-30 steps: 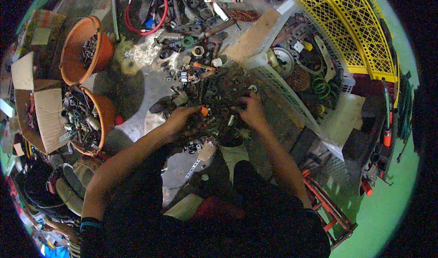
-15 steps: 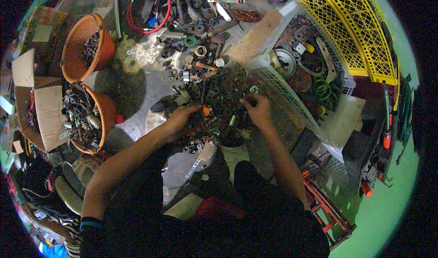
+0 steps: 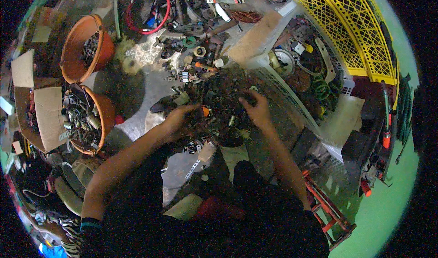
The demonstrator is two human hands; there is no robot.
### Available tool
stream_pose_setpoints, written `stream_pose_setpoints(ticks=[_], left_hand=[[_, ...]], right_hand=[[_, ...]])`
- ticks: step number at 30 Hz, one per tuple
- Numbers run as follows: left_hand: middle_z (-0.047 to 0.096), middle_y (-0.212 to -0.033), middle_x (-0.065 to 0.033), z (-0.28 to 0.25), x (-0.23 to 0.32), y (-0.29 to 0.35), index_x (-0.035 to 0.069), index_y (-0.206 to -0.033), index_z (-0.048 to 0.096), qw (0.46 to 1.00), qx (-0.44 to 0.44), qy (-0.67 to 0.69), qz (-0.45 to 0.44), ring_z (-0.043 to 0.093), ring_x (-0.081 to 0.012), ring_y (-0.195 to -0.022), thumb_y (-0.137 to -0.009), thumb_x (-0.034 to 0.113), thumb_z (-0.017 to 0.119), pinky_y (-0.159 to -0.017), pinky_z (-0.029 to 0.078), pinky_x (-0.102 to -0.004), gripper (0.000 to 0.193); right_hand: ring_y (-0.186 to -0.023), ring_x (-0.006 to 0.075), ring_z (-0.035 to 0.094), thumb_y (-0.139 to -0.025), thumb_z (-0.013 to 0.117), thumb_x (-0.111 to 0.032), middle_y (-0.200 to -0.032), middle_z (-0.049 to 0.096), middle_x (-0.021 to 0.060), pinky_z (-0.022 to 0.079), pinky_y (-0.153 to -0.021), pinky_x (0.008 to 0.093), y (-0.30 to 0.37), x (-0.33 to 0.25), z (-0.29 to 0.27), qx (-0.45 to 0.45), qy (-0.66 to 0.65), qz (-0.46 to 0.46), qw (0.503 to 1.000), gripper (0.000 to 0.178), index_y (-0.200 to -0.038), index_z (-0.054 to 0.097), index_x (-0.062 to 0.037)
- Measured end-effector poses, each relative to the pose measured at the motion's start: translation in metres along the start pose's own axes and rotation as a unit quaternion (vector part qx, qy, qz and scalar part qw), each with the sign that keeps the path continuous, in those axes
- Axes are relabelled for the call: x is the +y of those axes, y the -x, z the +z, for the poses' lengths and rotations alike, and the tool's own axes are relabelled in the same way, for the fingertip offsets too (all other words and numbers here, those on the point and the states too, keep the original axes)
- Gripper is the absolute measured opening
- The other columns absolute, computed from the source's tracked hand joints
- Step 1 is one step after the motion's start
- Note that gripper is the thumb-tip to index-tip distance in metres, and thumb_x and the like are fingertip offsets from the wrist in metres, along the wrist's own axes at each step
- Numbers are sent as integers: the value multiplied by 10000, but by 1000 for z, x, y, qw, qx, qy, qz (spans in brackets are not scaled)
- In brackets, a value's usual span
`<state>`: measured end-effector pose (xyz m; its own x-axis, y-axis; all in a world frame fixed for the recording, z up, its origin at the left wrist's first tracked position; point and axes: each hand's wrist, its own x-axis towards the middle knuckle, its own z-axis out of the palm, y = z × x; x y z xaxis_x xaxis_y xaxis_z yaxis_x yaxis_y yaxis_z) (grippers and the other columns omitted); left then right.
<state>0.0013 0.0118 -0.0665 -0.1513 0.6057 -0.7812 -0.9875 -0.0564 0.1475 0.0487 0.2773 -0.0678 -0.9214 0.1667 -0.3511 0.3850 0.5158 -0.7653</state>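
Note:
A pile of small dark metal parts [image 3: 223, 91] lies in front of me, with both hands over its near part. My left hand [image 3: 175, 121] reaches in from the left, fingers stretched toward a small orange piece [image 3: 206, 111]; I see nothing held in it, though its lower fingers fade into the dark. On the right, my right hand [image 3: 259, 111] has thumb and forefinger drawn together over the pile. Whatever lies between those fingertips is too small and dark to name. A short silvery cylinder [image 3: 232, 120] sits among the parts between the hands.
Two orange buckets [image 3: 111, 116] of metal parts and an opened cardboard box [image 3: 49, 116] stand left. On the right are a white mesh crate [image 3: 292, 100] of scrap, a yellow plastic crate [image 3: 351, 34] and a red metal frame [image 3: 326, 203]. A red hose loop [image 3: 169, 7] lies beyond.
Both hands stay over the pile almost in place, with only slight finger movement. At the lower left rim, a striped cloth has shifted upward.

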Motion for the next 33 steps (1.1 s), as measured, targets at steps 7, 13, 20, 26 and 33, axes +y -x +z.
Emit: stream_pose_setpoints(ticks=[7, 13, 20, 26, 33], left_hand=[[610, -776, -48, 0, 4, 3, 91, -995, 601, 995, 31, -91, 24, 588, -167, -603, -917, 386, 499, -440, 418, -283, 322], [610, -715, -54, -7, -11, -15, 74, -974, 598, 997, 58, 2, 43, 594, -171, -562, -916, 373, 508, -411, 427, -280, 318], [633, -761, -80, -15, -12, -17, 60, -1019, 596, 997, 54, -34, 41, 618, -191, -590, -922, 370, 495, -442, 473, -302, 340], [626, -938, -94, -8, -13, -14, 66, -1027, 578, 999, 41, -7, 26, 632, -224, -735, -923, 394, 491, -619, 538, -389, 355], [615, -942, -66, -7, -24, -15, 111, -1051, 569, 999, 29, -21, 11, 620, -214, -758, -927, 405, 472, -676, 529, -403, 334]], right_hand=[[-1236, 382, 381, -777, 668, -245, -1350, 414, 148, 380, -969, 536, 12, 19, 11, -121, 396, -105, 904, 422, -1177, 596, -133], [-1245, 374, 373, -797, 646, -294, -1344, 414, 164, 363, -981, 552, 7, 15, 9, -148, 468, -112, 864, 402, -1170, 607, -149], [-1213, 384, 395, -809, 645, -308, -1257, 480, 179, 350, -992, 535, 4, 21, 14, -109, 426, -147, 886, 351, -1097, 637, -108], [-948, 296, 599, -800, 693, -288, -979, 622, 140, 472, -841, 371, 29, -22, 14, 25, 29, 20, 999, 343, -1018, 636, -30], [-921, 292, 618, -798, 691, -257, -987, 634, 150, 483, -823, 375, 27, -33, 29, -21, -8, -67, 997, 333, -1036, 638, -31]])
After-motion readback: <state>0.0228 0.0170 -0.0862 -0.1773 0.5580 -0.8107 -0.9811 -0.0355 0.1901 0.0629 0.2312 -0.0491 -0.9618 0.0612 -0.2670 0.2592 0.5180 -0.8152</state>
